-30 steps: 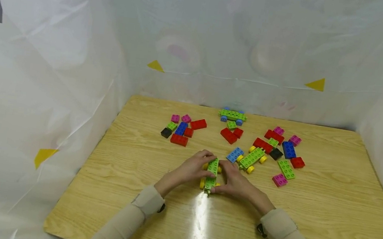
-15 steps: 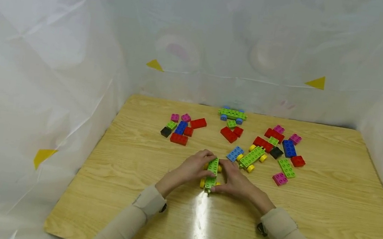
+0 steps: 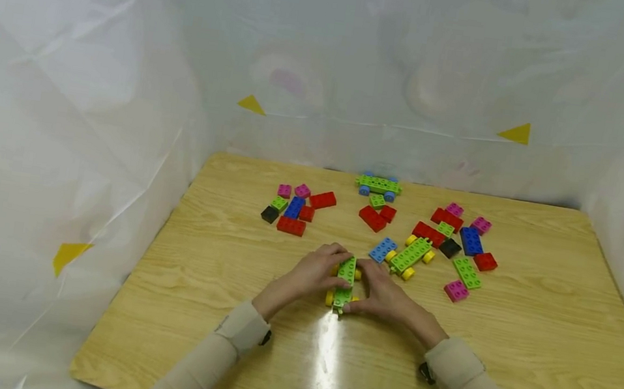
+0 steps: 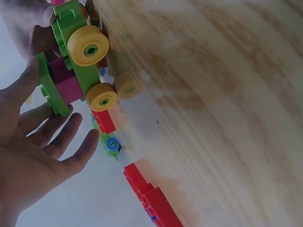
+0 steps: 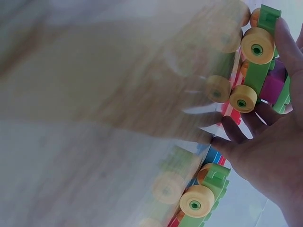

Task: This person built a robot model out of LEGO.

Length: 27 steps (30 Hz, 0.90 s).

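Between my hands, in the head view, a toy car base [image 3: 341, 300] with yellow wheels stands lengthwise on the table. The left wrist view shows a magenta brick [image 4: 69, 90] on its studs, topped by a flat green brick [image 4: 51, 85]. My left hand [image 3: 313, 275] pinches the flat green brick, thumb at its near end and forefinger at its far end. My right hand [image 3: 387, 294] holds the car from the other side, its thumb at the near end of the base. Its remaining fingers hang loosely curled in the right wrist view.
A second yellow-wheeled car base [image 3: 412, 256] lies to the right, next to a light blue brick [image 3: 383, 250]. Further back is a blue-wheeled base [image 3: 379, 185]. Loose bricks are scattered left, including a red brick [image 3: 291, 226], and right, including a magenta brick [image 3: 456, 290].
Both hands keep their hold on the toy car with no visible movement. The head view has shifted only very slightly.
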Available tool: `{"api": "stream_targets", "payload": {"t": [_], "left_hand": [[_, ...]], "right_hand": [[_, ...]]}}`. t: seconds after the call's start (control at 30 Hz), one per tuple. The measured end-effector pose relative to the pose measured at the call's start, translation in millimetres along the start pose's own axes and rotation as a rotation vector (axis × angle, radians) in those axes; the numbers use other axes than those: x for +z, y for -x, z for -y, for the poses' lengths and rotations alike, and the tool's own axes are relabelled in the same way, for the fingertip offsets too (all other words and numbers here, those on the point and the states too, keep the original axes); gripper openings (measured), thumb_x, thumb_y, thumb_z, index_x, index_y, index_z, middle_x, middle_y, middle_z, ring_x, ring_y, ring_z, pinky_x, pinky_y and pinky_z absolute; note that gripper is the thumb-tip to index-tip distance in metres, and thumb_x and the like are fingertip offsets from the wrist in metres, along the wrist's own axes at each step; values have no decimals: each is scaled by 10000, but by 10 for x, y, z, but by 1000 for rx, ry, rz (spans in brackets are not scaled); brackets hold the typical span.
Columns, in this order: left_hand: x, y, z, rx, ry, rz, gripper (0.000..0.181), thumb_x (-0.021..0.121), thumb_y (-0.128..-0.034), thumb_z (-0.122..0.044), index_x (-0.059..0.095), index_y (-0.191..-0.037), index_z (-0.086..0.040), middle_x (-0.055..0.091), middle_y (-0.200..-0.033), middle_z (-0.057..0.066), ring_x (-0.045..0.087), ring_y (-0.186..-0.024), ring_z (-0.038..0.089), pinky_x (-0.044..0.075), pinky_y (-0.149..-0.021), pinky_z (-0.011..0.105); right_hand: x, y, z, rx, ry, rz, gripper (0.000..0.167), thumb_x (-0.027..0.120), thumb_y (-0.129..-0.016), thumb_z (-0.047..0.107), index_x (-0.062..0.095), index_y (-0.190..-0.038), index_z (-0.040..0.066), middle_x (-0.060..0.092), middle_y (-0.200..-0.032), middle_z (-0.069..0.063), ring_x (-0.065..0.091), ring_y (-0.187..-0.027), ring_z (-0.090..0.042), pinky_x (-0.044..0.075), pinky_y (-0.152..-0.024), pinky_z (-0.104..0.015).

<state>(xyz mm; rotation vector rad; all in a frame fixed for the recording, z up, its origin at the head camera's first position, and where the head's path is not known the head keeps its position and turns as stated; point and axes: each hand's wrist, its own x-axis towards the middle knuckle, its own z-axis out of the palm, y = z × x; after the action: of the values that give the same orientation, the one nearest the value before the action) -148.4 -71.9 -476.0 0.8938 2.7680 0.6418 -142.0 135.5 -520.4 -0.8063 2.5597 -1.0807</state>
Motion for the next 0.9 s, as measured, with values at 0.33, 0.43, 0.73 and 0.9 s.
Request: {"api": "stream_targets", "payload": {"t": [0.33,0.43,0.73,0.9], "left_hand": [[42,10,21,-16,50,-19,620,707,-872,-348,502,-1387,-71,505,-1330,63,464,-1208,222,411,-1013,326],[53,26,26,-40,103,-11,625,711,-871,-345,495,-1396,-83,487,-1350,62,445,-1236,220,397,-1029,334],[-12,-28,171,-39,204,7,490,568,-970,-373,525,-1379,-108,507,-1352,47,451,-1264,216,389,-1047,381],[-127,-135,406,-73,158,-192,369,603,-968,-242,602,-1285,-53,565,-1288,88,493,-1212,270,423,-1000,426]], "right_hand": [[-5,-9,-16,1,-6,0,900,818,-690,533,422,-1374,103,425,-1413,-98,352,-1295,-325,341,-1046,-538],[12,-8,-27,-2,-8,3,887,816,-691,535,426,-1366,112,426,-1411,-91,352,-1291,-325,340,-1045,-539],[15,-2,-25,-16,2,-10,870,824,-697,509,425,-1352,99,434,-1394,-98,366,-1273,-321,352,-1035,-525],[5,15,-12,-13,-10,-2,882,820,-707,504,417,-1370,85,432,-1401,-114,363,-1284,-322,340,-1046,-524]]}}
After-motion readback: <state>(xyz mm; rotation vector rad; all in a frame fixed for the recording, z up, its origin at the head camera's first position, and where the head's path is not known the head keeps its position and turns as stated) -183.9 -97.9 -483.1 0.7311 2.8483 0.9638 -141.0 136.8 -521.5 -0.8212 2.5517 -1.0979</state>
